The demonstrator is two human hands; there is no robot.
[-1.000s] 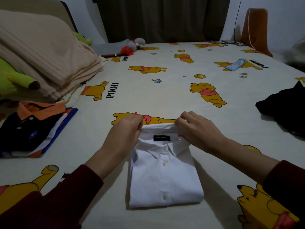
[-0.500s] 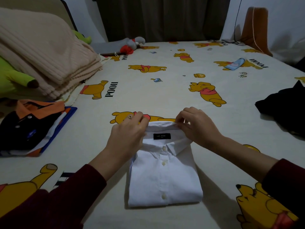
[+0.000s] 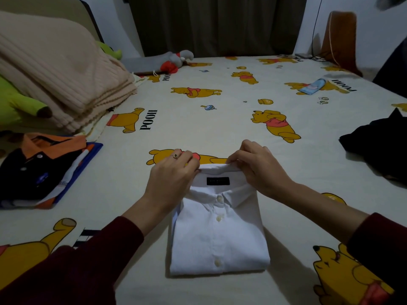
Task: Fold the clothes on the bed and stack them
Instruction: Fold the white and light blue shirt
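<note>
A white button-up shirt [image 3: 219, 234] lies folded into a neat rectangle on the bed [image 3: 198, 128], collar at the far end with a black label showing. My left hand [image 3: 174, 175] pinches the collar's left side, a ring on one finger. My right hand [image 3: 257, 166] pinches the collar's right side, fingers curled over its back edge. A stack of folded clothes [image 3: 41, 170], topped by a black polo with an orange collar, lies at the left. An unfolded black garment [image 3: 378, 148] lies in a heap at the right.
Folded beige ribbed blankets [image 3: 59, 73] and a green plush toy [image 3: 19, 102] sit at the far left. A grey plush toy [image 3: 167, 60] lies near the head of the bed. A small blue item [image 3: 312, 86] lies at the far right. An orange-brown chair [image 3: 339, 38] stands beyond the bed.
Both hands have shifted slightly along the collar's back edge, smoothing it. The shirt itself stays in place.
</note>
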